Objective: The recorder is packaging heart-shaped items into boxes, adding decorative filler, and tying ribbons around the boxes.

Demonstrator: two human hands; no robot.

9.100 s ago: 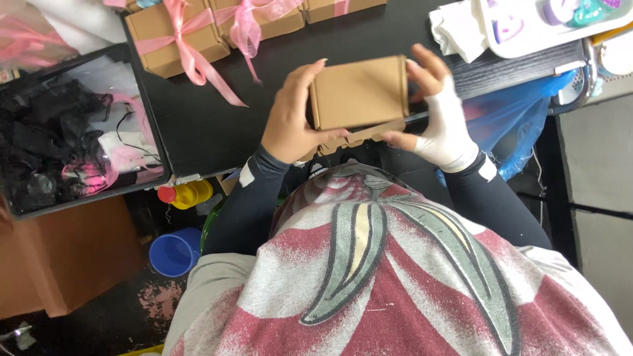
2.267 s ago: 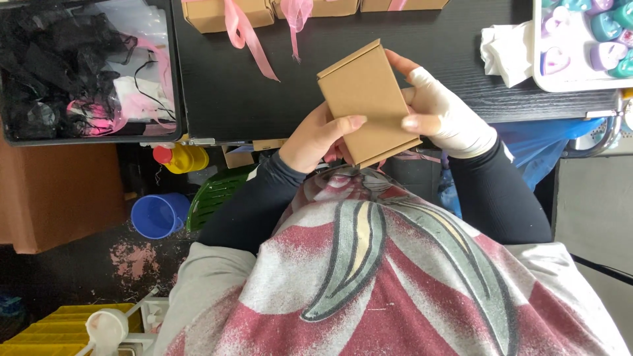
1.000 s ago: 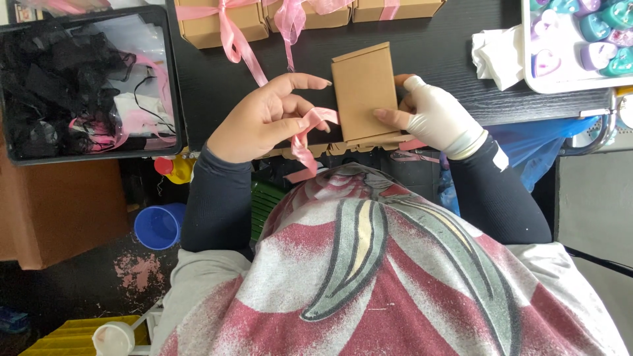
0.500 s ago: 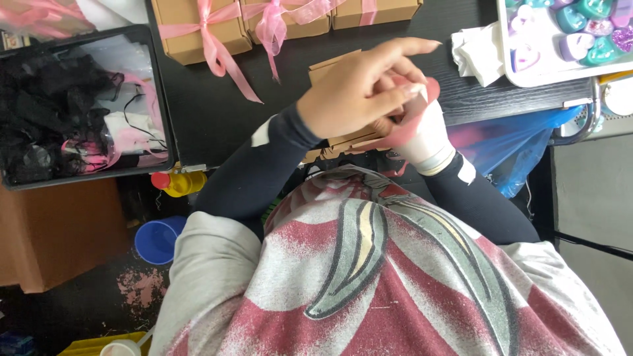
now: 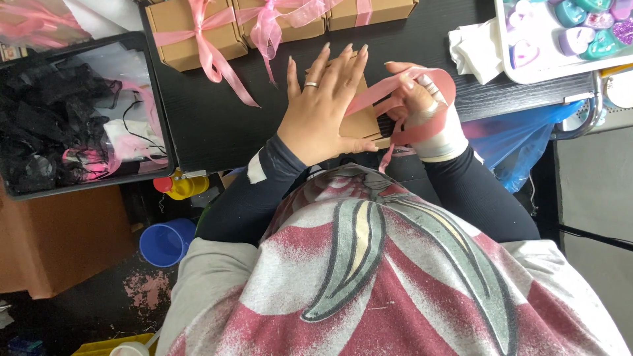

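Observation:
A small brown cardboard box (image 5: 366, 122) lies on the black table (image 5: 217, 125) in front of me. My left hand (image 5: 320, 109) rests flat on top of it, fingers spread, a ring on one finger. My right hand (image 5: 422, 109), wrapped in a white bandage at the wrist, pinches a pink ribbon (image 5: 395, 92) that loops from the box over the hand and hangs down at the table's edge.
Three brown boxes tied with pink bows (image 5: 198, 33) stand along the far edge. A black tray (image 5: 161, 105) of dark lace and pink scraps sits at left. A white tray of coloured heart shapes (image 5: 560, 33) and a white cloth (image 5: 475, 46) are at right. A blue cup (image 5: 165, 240) is on the floor.
My left hand has come down flat onto the box, which now lies on the table. My right hand has pulled the pink ribbon out into a loop to the right.

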